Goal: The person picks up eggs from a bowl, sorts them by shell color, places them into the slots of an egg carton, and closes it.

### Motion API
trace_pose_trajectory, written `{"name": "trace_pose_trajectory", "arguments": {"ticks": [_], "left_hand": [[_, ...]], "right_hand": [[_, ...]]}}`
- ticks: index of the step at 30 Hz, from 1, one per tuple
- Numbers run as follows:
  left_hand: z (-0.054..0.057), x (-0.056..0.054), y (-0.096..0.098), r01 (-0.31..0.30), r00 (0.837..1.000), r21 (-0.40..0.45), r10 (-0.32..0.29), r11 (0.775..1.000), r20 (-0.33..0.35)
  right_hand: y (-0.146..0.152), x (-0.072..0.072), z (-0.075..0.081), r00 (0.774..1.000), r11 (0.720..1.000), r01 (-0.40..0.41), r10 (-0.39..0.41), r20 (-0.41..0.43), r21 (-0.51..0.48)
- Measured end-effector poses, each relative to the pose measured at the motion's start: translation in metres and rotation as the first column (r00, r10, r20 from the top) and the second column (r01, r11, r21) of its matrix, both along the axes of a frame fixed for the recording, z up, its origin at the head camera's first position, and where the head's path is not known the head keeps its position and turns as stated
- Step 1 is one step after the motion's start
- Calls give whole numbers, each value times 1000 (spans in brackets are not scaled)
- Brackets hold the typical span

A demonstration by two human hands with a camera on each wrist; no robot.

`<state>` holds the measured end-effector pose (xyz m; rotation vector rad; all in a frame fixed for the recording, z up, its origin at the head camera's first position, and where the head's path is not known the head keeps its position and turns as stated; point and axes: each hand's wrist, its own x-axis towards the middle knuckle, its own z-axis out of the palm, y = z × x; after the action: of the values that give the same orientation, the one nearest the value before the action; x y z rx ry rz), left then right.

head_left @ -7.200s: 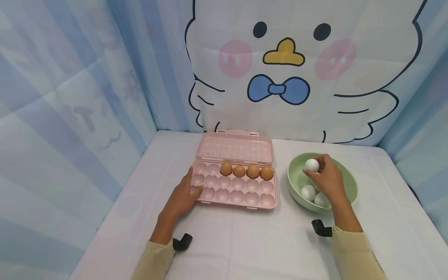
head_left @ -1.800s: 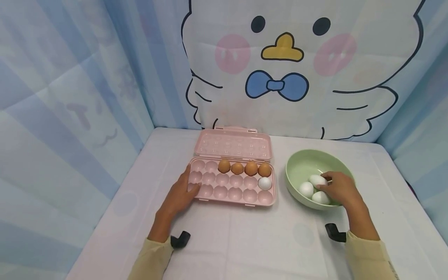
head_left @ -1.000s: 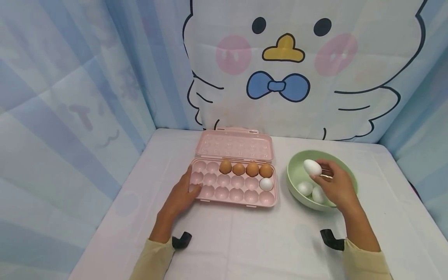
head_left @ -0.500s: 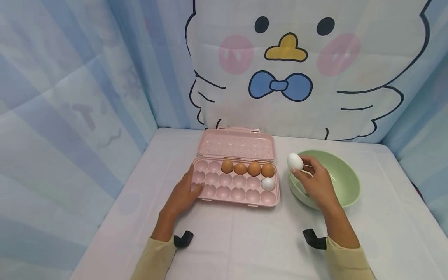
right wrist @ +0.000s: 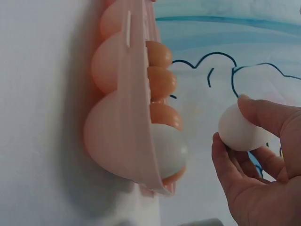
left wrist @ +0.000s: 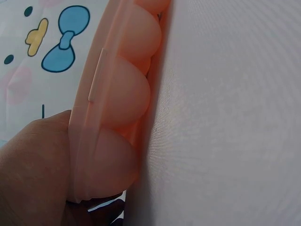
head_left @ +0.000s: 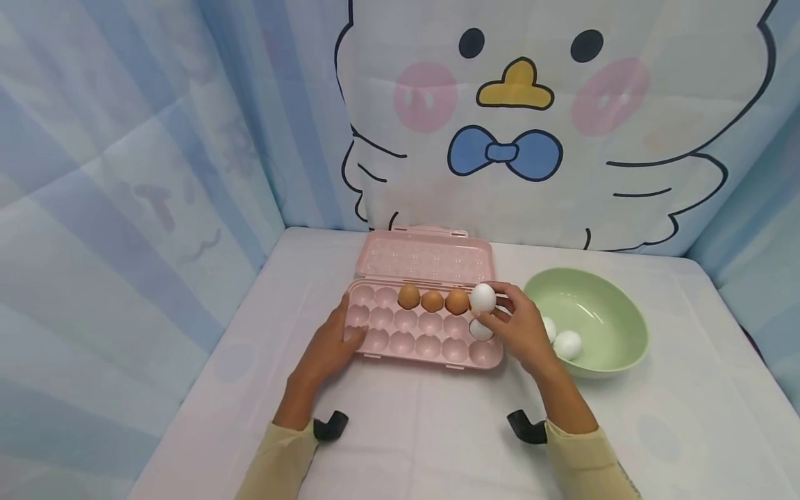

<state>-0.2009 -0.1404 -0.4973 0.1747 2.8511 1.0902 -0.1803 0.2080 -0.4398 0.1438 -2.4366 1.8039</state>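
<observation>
A pink egg carton [head_left: 412, 347] lies with its lid folded back. Brown eggs [head_left: 409, 297] sit in its back row, and one white egg [head_left: 480, 330] is in the right-end cup of the middle row, partly behind my fingers. My left hand [head_left: 330, 346] grips the carton's left end; the left wrist view shows that hand [left wrist: 35, 169] at the carton's end cup. Between thumb and fingers, my right hand [head_left: 521, 333] pinches another white egg [head_left: 482, 298] above the carton's right end. In the right wrist view the pinched egg [right wrist: 240, 129] is apart from the carton [right wrist: 136, 117].
A green bowl [head_left: 600, 278] stands right of the carton, behind my right hand. Two white eggs [head_left: 567, 345] show in it, one partly hidden by the hand. The white-covered table [head_left: 412, 430] meets a printed curtain [head_left: 500, 201] at the back.
A white egg has come into the carton's middle row since the oldest frame. My right hand has lifted another from the bowl and carried it left over the carton. My left hand stays put.
</observation>
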Motion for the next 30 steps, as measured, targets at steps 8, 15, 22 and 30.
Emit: {"name": "trace_pose_trajectory", "arguments": {"ticks": [8, 15, 22, 30], "left_hand": [[-1, -1, -1, 11, 1000, -4, -11, 1000, 14], [-2, -1, -1, 14, 1000, -7, -14, 1000, 11], [-1, -1, -2, 23, 1000, 17, -23, 1000, -5], [-1, -2, -2, 18, 1000, 15, -18, 1000, 2]], "right_hand": [[-13, -9, -27, 996, 998, -50, 46, -77, -44], [-13, -14, -36, 984, 994, -30, 48, -174, 104], [-13, -18, -41, 986, 994, -49, 63, -152, 94], [-19, -20, -46, 989, 976, -13, 43, -138, 215]]}}
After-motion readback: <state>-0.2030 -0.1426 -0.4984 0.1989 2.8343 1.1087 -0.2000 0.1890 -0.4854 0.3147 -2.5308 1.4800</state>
